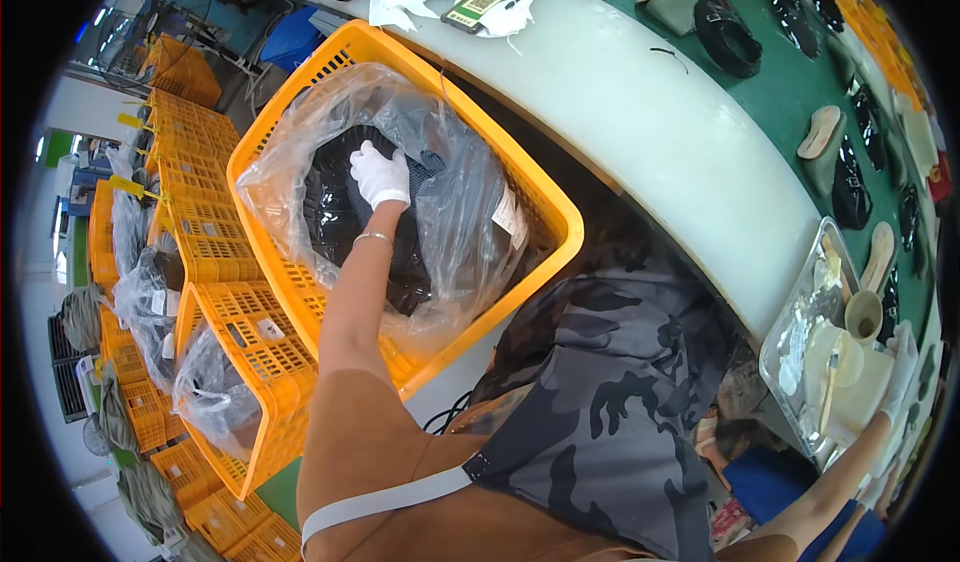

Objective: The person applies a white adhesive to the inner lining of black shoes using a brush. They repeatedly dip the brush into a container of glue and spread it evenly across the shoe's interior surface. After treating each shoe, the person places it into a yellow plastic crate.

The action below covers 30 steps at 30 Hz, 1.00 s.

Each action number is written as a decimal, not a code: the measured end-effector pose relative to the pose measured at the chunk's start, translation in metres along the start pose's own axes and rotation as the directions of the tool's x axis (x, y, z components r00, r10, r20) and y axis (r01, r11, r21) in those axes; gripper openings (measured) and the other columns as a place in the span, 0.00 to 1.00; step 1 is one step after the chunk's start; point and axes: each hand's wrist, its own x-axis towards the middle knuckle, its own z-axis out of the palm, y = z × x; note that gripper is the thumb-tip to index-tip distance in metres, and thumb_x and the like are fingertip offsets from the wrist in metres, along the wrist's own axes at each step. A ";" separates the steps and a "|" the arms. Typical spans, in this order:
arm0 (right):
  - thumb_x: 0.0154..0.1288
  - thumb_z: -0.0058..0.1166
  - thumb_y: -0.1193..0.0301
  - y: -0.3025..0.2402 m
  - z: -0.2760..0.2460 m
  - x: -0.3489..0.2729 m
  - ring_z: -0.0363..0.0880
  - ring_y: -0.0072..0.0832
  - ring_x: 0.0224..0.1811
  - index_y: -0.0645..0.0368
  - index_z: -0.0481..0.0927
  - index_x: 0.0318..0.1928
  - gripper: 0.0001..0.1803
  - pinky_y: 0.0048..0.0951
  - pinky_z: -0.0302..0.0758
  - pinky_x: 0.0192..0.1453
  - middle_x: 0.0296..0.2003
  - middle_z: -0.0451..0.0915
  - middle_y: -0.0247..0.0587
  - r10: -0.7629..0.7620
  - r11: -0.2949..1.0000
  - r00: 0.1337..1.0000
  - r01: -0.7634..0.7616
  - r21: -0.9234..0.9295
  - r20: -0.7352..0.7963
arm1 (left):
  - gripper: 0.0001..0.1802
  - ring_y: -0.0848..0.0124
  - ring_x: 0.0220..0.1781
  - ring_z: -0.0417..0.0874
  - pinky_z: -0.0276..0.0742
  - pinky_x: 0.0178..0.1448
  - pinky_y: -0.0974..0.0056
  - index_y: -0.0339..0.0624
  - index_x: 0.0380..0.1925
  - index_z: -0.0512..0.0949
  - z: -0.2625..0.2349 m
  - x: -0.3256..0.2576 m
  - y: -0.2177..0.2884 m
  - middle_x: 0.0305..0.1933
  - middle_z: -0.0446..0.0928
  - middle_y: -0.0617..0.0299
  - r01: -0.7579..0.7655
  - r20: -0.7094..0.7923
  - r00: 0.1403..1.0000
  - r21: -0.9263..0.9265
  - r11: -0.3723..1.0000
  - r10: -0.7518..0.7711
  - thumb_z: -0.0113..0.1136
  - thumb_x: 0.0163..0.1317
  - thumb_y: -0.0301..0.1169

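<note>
My left hand (379, 174), in a white glove, reaches down into a yellow-orange plastic crate (412, 54). Inside it, a clear plastic bag (462, 197) lies open around several black shoe uppers (333, 212), some glossy and some mesh. The fingers of that hand are curled onto a dark mesh upper (428, 165), with their tips partly hidden. Far to the right, my right hand (901, 367), also gloved in white, is beside a metal tray (772, 362) at the bench edge. Its fingers are too small and distorted to make out.
A curved white worktop (640, 112) borders a green surface (770, 87) with shoe lasts and black uppers. On the tray stand a beige cup (863, 314) and a brush (829, 392). A phone (492, 0) lies on white cloth. More orange crates (215, 242) are stacked at left.
</note>
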 end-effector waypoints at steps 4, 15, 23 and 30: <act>0.67 0.46 0.62 0.004 -0.006 0.000 0.59 0.07 0.21 0.59 0.72 0.53 0.19 0.10 0.57 0.23 0.25 0.67 0.21 0.039 0.993 0.999 -0.043 0.112 0.037 | 0.14 0.53 0.45 0.72 0.72 0.46 0.55 0.38 0.35 0.71 0.015 -0.001 0.001 0.42 0.68 0.51 -0.144 -0.087 0.984 0.132 0.981 0.156 0.60 0.51 0.33; 0.67 0.46 0.64 -0.023 0.012 -0.023 0.56 0.06 0.18 0.59 0.76 0.41 0.12 0.09 0.53 0.20 0.20 0.64 0.19 0.020 0.967 0.999 -0.028 0.252 0.036 | 0.16 0.53 0.41 0.73 0.71 0.43 0.57 0.33 0.41 0.71 -0.018 -0.027 -0.007 0.41 0.68 0.50 -0.442 -0.267 0.875 -0.096 0.892 0.404 0.56 0.49 0.20; 0.68 0.44 0.66 -0.004 -0.002 -0.013 0.58 0.07 0.18 0.60 0.76 0.40 0.11 0.10 0.55 0.20 0.19 0.65 0.20 -0.029 0.999 0.999 0.029 0.037 0.015 | 0.20 0.49 0.48 0.69 0.66 0.52 0.53 0.34 0.42 0.68 0.017 -0.008 -0.052 0.43 0.67 0.45 -0.131 -0.303 0.951 -0.210 0.969 0.063 0.57 0.46 0.24; 0.66 0.46 0.64 -0.007 0.013 -0.012 0.58 0.08 0.16 0.59 0.77 0.38 0.12 0.10 0.54 0.19 0.18 0.66 0.21 -0.023 0.999 0.997 0.021 -0.026 -0.080 | 0.21 0.60 0.40 0.80 0.71 0.46 0.65 0.33 0.49 0.72 0.002 0.006 -0.036 0.41 0.79 0.47 0.142 0.077 0.990 -0.411 0.900 -0.120 0.56 0.54 0.30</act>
